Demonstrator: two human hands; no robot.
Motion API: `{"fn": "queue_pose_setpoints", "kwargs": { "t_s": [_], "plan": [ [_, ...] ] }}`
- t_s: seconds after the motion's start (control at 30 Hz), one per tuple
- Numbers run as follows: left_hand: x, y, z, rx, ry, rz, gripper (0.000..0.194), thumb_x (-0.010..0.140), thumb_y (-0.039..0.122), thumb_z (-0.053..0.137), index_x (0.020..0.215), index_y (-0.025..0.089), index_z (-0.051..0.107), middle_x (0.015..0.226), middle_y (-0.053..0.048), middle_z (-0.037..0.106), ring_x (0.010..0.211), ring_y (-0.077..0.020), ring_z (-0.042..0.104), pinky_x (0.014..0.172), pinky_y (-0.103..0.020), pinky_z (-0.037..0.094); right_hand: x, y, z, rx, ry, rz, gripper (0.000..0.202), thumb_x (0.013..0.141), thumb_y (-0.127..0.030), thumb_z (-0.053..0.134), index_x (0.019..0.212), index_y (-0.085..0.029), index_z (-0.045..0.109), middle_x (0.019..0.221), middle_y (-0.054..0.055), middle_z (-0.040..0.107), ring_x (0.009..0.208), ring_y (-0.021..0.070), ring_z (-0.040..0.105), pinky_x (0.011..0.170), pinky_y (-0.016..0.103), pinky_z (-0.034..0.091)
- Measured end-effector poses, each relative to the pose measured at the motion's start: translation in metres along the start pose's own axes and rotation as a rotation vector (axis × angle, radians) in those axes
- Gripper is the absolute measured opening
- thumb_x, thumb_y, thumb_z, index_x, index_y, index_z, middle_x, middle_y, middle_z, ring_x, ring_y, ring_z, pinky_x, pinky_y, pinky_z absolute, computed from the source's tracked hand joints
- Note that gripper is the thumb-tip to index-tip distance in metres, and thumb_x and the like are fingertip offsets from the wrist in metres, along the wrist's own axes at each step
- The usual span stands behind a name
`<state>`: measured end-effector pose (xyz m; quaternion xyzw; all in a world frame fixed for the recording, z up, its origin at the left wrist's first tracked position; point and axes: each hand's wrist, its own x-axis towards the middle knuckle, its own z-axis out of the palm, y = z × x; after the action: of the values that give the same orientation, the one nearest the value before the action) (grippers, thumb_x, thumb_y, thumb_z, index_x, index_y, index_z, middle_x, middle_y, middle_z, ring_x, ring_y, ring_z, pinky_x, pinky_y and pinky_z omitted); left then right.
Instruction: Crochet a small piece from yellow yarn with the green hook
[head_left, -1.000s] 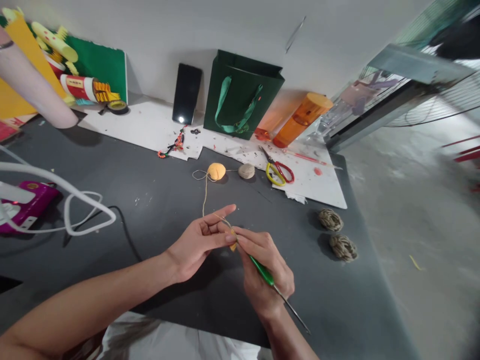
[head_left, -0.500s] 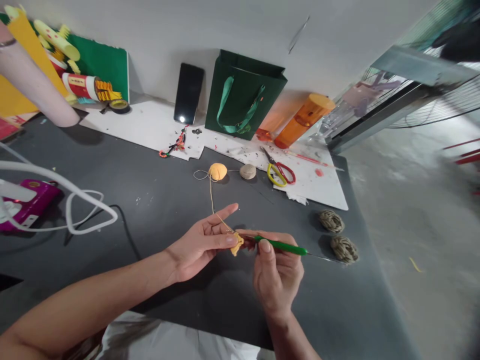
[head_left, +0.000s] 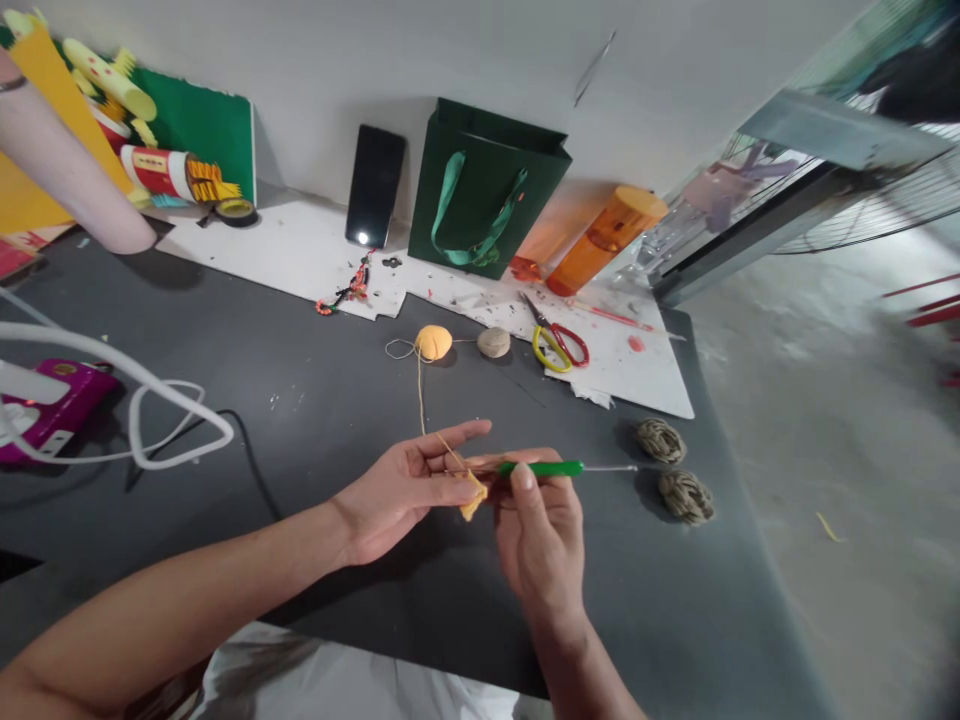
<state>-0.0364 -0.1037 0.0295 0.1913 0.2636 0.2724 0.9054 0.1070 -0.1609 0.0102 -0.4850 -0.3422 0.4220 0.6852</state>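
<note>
Between thumb and fingers, my left hand [head_left: 405, 490] pinches a small yellow crochet piece [head_left: 472, 497], its index finger stretched out to the right. Yarn runs over that hand from a yellow yarn ball [head_left: 433, 343] lying farther back on the table. My right hand [head_left: 544, 540] is closed around the green handle of a crochet hook [head_left: 551, 468]. One metal end of the hook points right; the other reaches the yellow piece, where fingers partly hide it. Beside the yellow ball sits a small beige yarn ball [head_left: 493, 343].
Scissors [head_left: 559, 345] lie on a white board [head_left: 645, 380]. Behind stand a phone [head_left: 376, 185] with its light on, a green paper bag [head_left: 487, 190] and an orange bottle [head_left: 607, 240]. Two olive yarn bundles [head_left: 686, 497] lie right; a purple device [head_left: 56, 410] with cables is left.
My right hand has shifted slightly left and up, and the crochet hook has turned from slanting down to the right to nearly level. My left index finger has lowered and reaches farther right.
</note>
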Motion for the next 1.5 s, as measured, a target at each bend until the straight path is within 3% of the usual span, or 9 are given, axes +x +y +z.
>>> {"fn": "queue_pose_setpoints", "kwargs": {
  "t_s": [0.33, 0.43, 0.53, 0.6, 0.7, 0.83, 1.0, 1.3, 1.5],
  "plan": [
    [0.000, 0.001, 0.001, 0.038, 0.075, 0.038, 0.055, 0.065, 0.017, 0.093, 0.117, 0.025, 0.079, 0.081, 0.003, 0.069, 0.084, -0.0128, 0.062, 0.092, -0.033, 0.041, 0.000, 0.000, -0.006, -0.186, 0.024, -0.147, 0.012, 0.096, -0.033, 0.068, 0.092, -0.023, 0.073, 0.082, 0.002, 0.079, 0.068, 0.0159, 0.075, 0.059, 0.026, 0.058],
    [0.000, 0.000, 0.001, 0.074, 0.095, 0.083, 0.057, 0.066, 0.016, 0.093, 0.120, 0.024, 0.077, 0.077, 0.004, 0.067, 0.079, -0.0121, 0.061, 0.090, -0.034, 0.042, -0.002, -0.002, -0.008, -0.400, -0.053, -0.320, 0.012, 0.097, -0.019, 0.065, 0.100, -0.026, 0.075, 0.092, 0.004, 0.082, 0.079, 0.0184, 0.078, 0.070, 0.032, 0.061],
    [0.000, -0.001, 0.002, 0.085, 0.105, 0.140, 0.059, 0.066, 0.017, 0.094, 0.122, 0.024, 0.076, 0.073, 0.006, 0.065, 0.076, -0.0118, 0.061, 0.089, -0.034, 0.043, -0.004, -0.001, -0.009, -0.544, -0.177, -0.574, 0.036, 0.091, -0.005, 0.068, 0.115, -0.032, 0.075, 0.109, 0.004, 0.083, 0.092, 0.0213, 0.078, 0.078, 0.038, 0.061],
    [-0.001, -0.002, 0.003, 0.074, 0.105, 0.152, 0.059, 0.066, 0.018, 0.094, 0.122, 0.024, 0.076, 0.072, 0.006, 0.064, 0.076, -0.0114, 0.061, 0.089, -0.034, 0.043, -0.006, 0.000, -0.008, -0.570, -0.191, -0.638, 0.046, 0.089, -0.002, 0.069, 0.120, -0.035, 0.074, 0.116, 0.004, 0.082, 0.095, 0.0226, 0.078, 0.077, 0.040, 0.061],
    [-0.001, -0.001, 0.003, 0.064, 0.086, 0.129, 0.058, 0.065, 0.018, 0.095, 0.120, 0.024, 0.077, 0.070, 0.007, 0.066, 0.074, -0.0103, 0.061, 0.088, -0.032, 0.043, -0.006, 0.003, -0.007, -0.485, -0.141, -0.569, 0.039, 0.091, -0.005, 0.069, 0.115, -0.034, 0.075, 0.111, 0.004, 0.083, 0.096, 0.0234, 0.078, 0.077, 0.041, 0.061],
    [-0.002, -0.001, 0.003, 0.053, 0.058, 0.075, 0.058, 0.065, 0.019, 0.095, 0.120, 0.023, 0.077, 0.072, 0.005, 0.069, 0.073, -0.0101, 0.061, 0.089, -0.033, 0.043, -0.003, 0.003, -0.003, -0.198, -0.083, -0.355, 0.019, 0.094, -0.014, 0.070, 0.100, -0.030, 0.077, 0.098, 0.002, 0.085, 0.096, 0.0218, 0.079, 0.079, 0.037, 0.061],
    [-0.001, -0.001, 0.002, 0.017, 0.072, 0.048, 0.054, 0.064, 0.016, 0.094, 0.116, 0.023, 0.079, 0.075, 0.004, 0.069, 0.076, -0.0106, 0.060, 0.090, -0.033, 0.042, 0.003, -0.001, 0.002, 0.019, -0.081, -0.171, 0.004, 0.091, -0.030, 0.077, 0.087, -0.028, 0.076, 0.084, 0.001, 0.084, 0.078, 0.0192, 0.079, 0.070, 0.033, 0.062],
    [0.003, -0.002, 0.001, 0.049, 0.070, 0.026, 0.048, 0.061, 0.023, 0.097, 0.107, 0.024, 0.083, 0.081, 0.002, 0.075, 0.077, -0.0103, 0.060, 0.087, -0.031, 0.042, 0.002, -0.001, -0.001, 0.029, -0.035, -0.013, 0.009, 0.087, -0.035, 0.081, 0.089, -0.027, 0.077, 0.082, 0.001, 0.082, 0.066, 0.0156, 0.074, 0.059, 0.026, 0.058],
    [0.004, -0.002, 0.001, 0.079, 0.106, -0.003, 0.045, 0.058, 0.032, 0.099, 0.100, 0.024, 0.084, 0.087, 0.000, 0.079, 0.083, -0.0131, 0.064, 0.089, -0.031, 0.042, 0.003, -0.001, -0.002, -0.018, 0.003, 0.010, 0.012, 0.084, -0.037, 0.083, 0.086, -0.026, 0.078, 0.077, 0.000, 0.079, 0.059, 0.0117, 0.067, 0.057, 0.023, 0.055]
  ]
}}
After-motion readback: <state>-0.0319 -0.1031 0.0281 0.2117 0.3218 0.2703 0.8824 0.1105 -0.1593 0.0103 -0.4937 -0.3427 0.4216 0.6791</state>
